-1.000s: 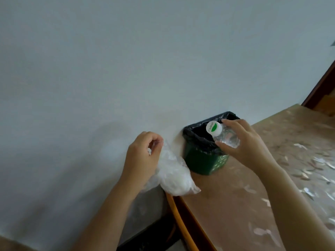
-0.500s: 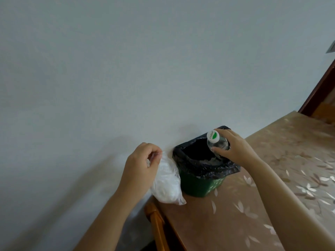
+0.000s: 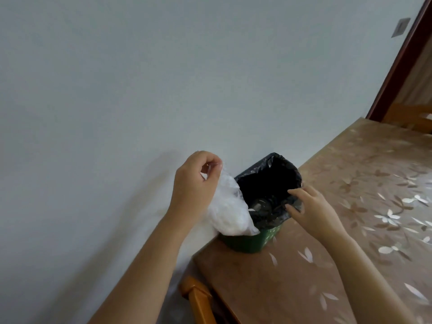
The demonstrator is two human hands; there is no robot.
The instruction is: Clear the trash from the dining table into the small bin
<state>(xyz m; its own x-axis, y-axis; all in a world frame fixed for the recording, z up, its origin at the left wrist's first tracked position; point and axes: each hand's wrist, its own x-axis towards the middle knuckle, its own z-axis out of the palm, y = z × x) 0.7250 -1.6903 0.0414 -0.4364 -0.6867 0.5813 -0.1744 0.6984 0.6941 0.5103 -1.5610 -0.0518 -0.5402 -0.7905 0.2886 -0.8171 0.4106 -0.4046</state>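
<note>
A small green bin (image 3: 251, 240) with a black liner (image 3: 268, 181) stands at the table's corner against the wall. My left hand (image 3: 195, 183) pinches a white plastic bag (image 3: 230, 210), which hangs over the bin's left rim. My right hand (image 3: 308, 206) hovers at the bin's right rim with fingers apart, holding nothing. A clear plastic bottle (image 3: 260, 205) lies inside the liner, only dimly visible.
The dining table (image 3: 339, 265) has a tan cloth with a white leaf pattern. A wooden chair back (image 3: 198, 300) pokes up at the table's near-left edge. A white wall runs behind the bin. A dark door frame (image 3: 402, 61) and another chair (image 3: 411, 116) stand far right.
My right hand let go of the bottle, which dropped into the bin. The left hand brought the white bag over the bin's left rim.
</note>
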